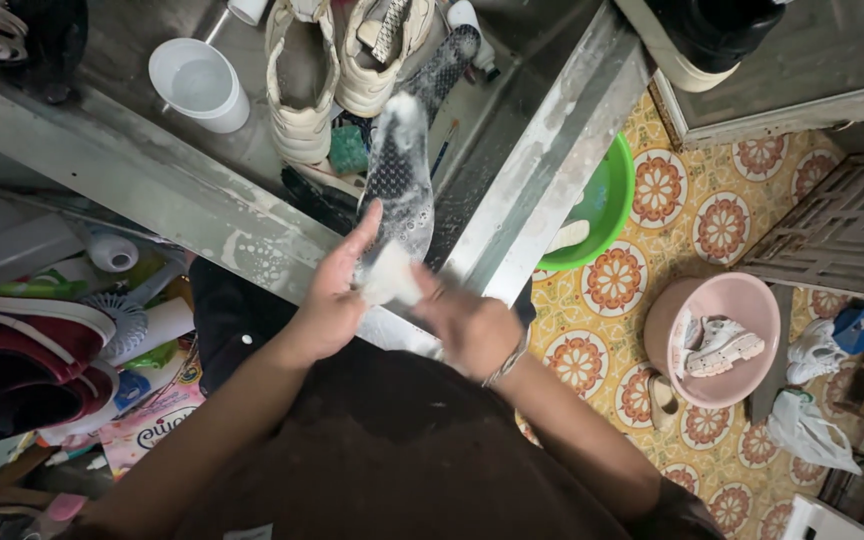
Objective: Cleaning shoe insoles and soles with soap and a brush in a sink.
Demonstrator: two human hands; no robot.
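Left hand point(330, 300): your fingers are closed on the near end of the soapy insole point(399, 185), steadying it so its flat face stays up over the metal sink point(192, 215).
Right hand point(472, 330): your fingers are curled round a small white sponge point(390, 277), pressed on the insole's near end.
Insole: it tilts away from you over the sink, likely so suds drip inside.
Nearby: 2 cream sneakers point(337, 70) and a white cup point(199, 83) sit in the sink; a pink basin point(717, 335) with 1 shoe stands well apart on the floor.
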